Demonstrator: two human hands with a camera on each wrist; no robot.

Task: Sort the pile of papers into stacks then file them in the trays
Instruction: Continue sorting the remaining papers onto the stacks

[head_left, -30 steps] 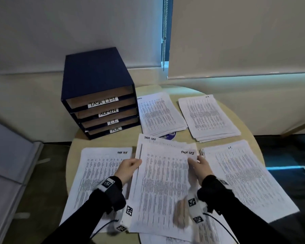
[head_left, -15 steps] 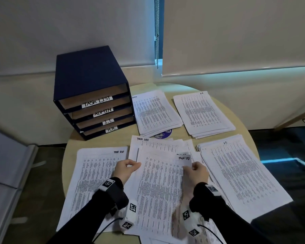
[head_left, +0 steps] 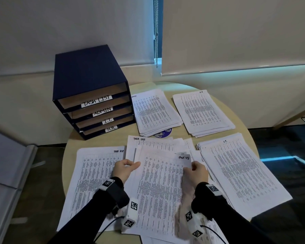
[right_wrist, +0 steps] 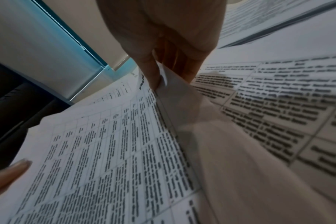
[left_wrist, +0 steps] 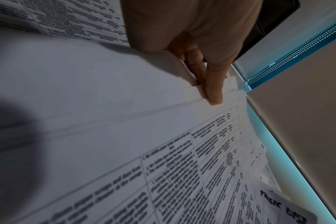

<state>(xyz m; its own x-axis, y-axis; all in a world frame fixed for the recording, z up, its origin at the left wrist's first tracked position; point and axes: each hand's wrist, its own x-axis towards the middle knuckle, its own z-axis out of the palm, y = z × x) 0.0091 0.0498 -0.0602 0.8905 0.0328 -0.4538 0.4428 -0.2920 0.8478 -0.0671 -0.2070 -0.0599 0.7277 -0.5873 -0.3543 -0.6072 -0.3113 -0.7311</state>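
Head view: the top sheet, headed "TASK LIST", lies on the middle pile of the round table; its right edge, flat a second ago, is now folded up and over, the upper right corner raised; right hand pinches that edge between thumb and curled fingers, having drawn nearer the body; left hand still pinches the left edge, thumb on top, fingers beneath; tray cabinet stands at the table's far left, sorted stacks beside it.
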